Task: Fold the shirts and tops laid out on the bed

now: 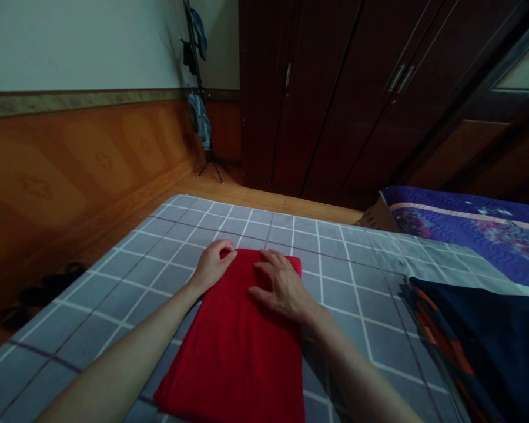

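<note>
A folded red cloth (247, 346), with no sleeve or collar showing, lies lengthwise on the grey checked bedsheet (158, 294). At its far left corner is my left hand (214, 264), with thumb and curled fingers pinched together on the edge. My right hand (282, 282) rests on the upper right part of the cloth, palm down, its fingers and thumb apart. The cloth looks mostly flat, with faint creases along it, and its near end reaches the bottom of the view.
To the right lies a stack of folded dark blue and orange clothes (476, 335). A purple patterned mattress (467, 226) stands beyond it. Dark wardrobes (321, 94) line the back, near a coat stand (198, 76) with hanging clothes. Dark shoes (39, 291) sit on the floor at left.
</note>
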A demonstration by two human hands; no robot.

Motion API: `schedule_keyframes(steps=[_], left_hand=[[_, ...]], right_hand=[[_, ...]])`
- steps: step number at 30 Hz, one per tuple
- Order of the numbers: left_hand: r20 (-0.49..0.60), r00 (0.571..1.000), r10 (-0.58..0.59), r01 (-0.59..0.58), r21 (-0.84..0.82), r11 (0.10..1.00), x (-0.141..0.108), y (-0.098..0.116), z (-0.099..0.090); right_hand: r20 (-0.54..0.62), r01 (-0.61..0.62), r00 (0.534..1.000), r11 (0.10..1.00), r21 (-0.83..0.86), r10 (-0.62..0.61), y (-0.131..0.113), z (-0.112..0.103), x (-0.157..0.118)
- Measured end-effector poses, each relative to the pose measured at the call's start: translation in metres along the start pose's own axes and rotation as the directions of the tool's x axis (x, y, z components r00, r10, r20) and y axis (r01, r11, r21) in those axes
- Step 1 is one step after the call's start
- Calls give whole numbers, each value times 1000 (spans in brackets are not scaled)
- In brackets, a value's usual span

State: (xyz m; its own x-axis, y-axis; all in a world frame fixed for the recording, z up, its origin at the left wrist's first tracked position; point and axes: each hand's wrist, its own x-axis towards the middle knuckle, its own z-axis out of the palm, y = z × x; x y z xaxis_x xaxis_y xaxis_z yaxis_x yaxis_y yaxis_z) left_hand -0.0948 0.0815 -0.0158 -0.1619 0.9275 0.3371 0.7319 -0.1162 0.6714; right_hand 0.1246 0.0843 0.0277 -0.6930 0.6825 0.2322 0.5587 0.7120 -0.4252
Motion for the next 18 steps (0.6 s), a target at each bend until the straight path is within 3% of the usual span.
schedule_keyframes(steps=[5,7,9,11,13,15,16,18], left_hand=[[-67,997,-33,36,51,998,4,0,-6],[-91,996,-10,18,79,997,0,12,-10],[-58,994,90,-84,108,991,-10,30,-11],[89,965,247,-258,147,955,-23,48,-8],[306,881,361,-429,194,882,-35,56,-4],[470,803,365,-520,254,816,-41,51,-2],[510,791,339,-531,296,794,-41,45,-3],[521,814,256,-493,387,779,-36,30,-6]], right_hand=[[72,1,997,993,-120,8,10,14,-5],[79,-2,997,990,-139,13,10,15,-5],[80,2,997,988,-156,10,8,15,-5],[78,20,997,983,-183,-6,7,16,-5],[83,36,996,975,-221,-19,9,17,-5],[94,35,996,965,-261,-11,14,17,-6],[95,17,995,960,-279,9,18,15,-6],[86,-39,994,951,-308,69,24,12,-6]])
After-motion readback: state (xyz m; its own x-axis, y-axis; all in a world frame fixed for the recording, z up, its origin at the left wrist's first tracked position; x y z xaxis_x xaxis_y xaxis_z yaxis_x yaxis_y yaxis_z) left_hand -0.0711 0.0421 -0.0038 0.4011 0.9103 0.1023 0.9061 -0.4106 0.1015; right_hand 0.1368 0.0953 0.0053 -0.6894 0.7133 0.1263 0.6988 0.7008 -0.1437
